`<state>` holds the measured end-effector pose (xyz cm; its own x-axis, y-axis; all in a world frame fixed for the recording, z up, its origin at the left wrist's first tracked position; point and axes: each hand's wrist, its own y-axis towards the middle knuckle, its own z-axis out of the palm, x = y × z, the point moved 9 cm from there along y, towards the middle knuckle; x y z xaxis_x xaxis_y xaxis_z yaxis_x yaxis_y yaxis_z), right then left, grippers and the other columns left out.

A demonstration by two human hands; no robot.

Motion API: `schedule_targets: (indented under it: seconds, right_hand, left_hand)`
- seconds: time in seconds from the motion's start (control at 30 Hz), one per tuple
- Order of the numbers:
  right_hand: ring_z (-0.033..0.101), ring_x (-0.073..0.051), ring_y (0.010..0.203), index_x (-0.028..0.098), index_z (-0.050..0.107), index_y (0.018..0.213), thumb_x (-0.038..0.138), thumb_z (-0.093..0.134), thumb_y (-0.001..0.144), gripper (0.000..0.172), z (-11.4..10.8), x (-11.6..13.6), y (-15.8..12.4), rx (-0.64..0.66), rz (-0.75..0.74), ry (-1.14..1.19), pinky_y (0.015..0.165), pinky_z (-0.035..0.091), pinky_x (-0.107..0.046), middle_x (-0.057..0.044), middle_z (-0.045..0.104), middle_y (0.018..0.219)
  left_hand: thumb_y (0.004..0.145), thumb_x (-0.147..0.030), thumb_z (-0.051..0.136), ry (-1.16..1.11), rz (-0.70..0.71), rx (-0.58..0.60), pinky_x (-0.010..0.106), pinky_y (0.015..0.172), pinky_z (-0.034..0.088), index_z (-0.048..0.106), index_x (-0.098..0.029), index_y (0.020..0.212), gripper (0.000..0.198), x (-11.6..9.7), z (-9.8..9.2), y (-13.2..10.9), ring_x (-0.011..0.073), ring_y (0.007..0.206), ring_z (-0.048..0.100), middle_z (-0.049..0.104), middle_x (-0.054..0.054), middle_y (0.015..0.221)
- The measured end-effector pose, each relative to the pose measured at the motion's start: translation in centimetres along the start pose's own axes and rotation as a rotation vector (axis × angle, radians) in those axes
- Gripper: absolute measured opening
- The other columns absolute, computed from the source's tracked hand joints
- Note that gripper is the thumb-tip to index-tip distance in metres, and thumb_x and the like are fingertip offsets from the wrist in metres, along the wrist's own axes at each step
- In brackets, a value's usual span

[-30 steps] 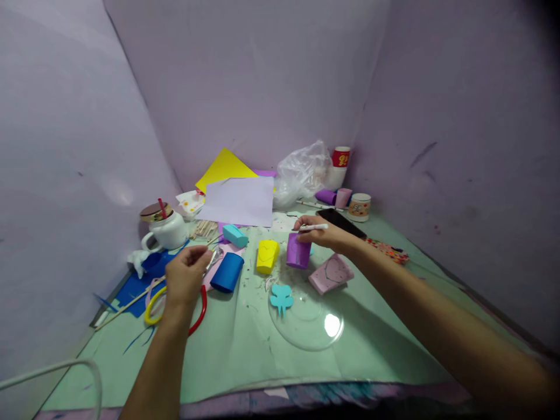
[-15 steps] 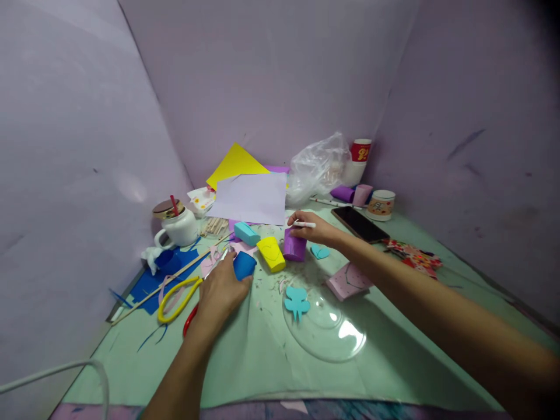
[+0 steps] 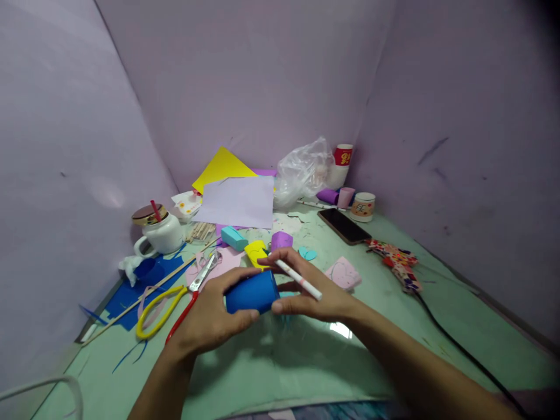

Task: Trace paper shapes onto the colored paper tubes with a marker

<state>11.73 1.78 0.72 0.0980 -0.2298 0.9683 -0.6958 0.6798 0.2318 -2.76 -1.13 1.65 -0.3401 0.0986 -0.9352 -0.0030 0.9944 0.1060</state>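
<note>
My left hand [image 3: 210, 309] is closed around a blue paper tube [image 3: 252, 293], raised over the table. My right hand [image 3: 312, 286] has a white pen [image 3: 297, 279] with pink bands tucked between its fingers. Its thumb and fingertips are at the tube's right end. Just behind are a yellow folded paper piece [image 3: 255, 252], partly covered by my right fingers, and a purple one [image 3: 282, 240]. A turquoise paper piece [image 3: 234, 238] lies further left. To the right is a pink piece with a drawn line [image 3: 344, 273]. The turquoise cutout under my hands is mostly hidden.
Scissors [image 3: 203, 273] with yellow and red handles lie beside my left wrist, near a long wooden stick [image 3: 126, 312]. A white mug [image 3: 164, 234] stands at the left. Right of centre are a phone [image 3: 343, 226], a small jar [image 3: 363, 207] and a black cable [image 3: 459, 344].
My left hand has picked up the blue paper tube and brought it rightward. My right hand has left the purple piece and come to the tube, still holding the pen. The view has shifted right.
</note>
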Motion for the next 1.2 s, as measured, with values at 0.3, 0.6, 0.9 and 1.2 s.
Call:
schedule_targets:
  seconds: [0.3, 0.6, 0.9, 1.2]
  right_hand:
    - [0.06, -0.018, 0.088, 0.029, 0.042, 0.1, 0.027, 0.079, 0.065, 0.051, -0.9, -1.6, -0.3, -0.352, -0.078, 0.338, 0.067, 0.052, -0.028, -0.001, 0.054, 0.101]
    - [0.063, -0.022, 0.087, 0.026, 0.041, 0.094, 0.03, 0.076, 0.066, 0.045, 0.9, -2.3, -0.8, -0.411, -0.061, 0.198, 0.077, 0.05, -0.037, -0.003, 0.061, 0.101]
    - [0.06, -0.026, 0.105, 0.027, 0.049, 0.097, 0.023, 0.064, 0.079, 0.024, -3.3, -0.3, -2.8, -0.663, -0.243, -0.127, 0.09, 0.047, -0.045, -0.007, 0.062, 0.113]
    - [0.062, -0.022, 0.093, 0.026, 0.053, 0.092, 0.025, 0.064, 0.079, 0.017, -5.2, 0.7, -3.6, -0.771, -0.205, -0.028, 0.077, 0.052, -0.039, -0.007, 0.065, 0.105]
  left_hand:
    - [0.053, -0.024, 0.085, -0.584, 0.001, -0.215, 0.034, 0.08, 0.053, 0.058, -0.023, 0.126, 0.077, 2.1, 0.3, 0.4, 0.0327, 0.109, 0.059, 0.064, 0.012, 0.121]
    - [0.058, -0.033, 0.084, -0.818, -0.136, -0.148, 0.04, 0.091, 0.049, 0.069, -0.015, 0.099, 0.047, 3.2, 4.7, 0.2, 0.032, 0.103, 0.064, 0.073, 0.01, 0.096]
    - [0.063, -0.056, 0.068, 0.466, -0.383, -0.528, 0.063, 0.089, 0.038, 0.063, -0.017, 0.115, 0.065, 4.7, -3.9, 0.3, 0.0505, 0.109, 0.056, 0.07, 0.023, 0.105]
    - [0.072, -0.05, 0.057, 0.718, -0.207, -0.514, 0.061, 0.091, 0.036, 0.064, -0.012, 0.112, 0.056, 2.0, -6.9, 6.3, 0.0511, 0.115, 0.051, 0.062, 0.03, 0.117]
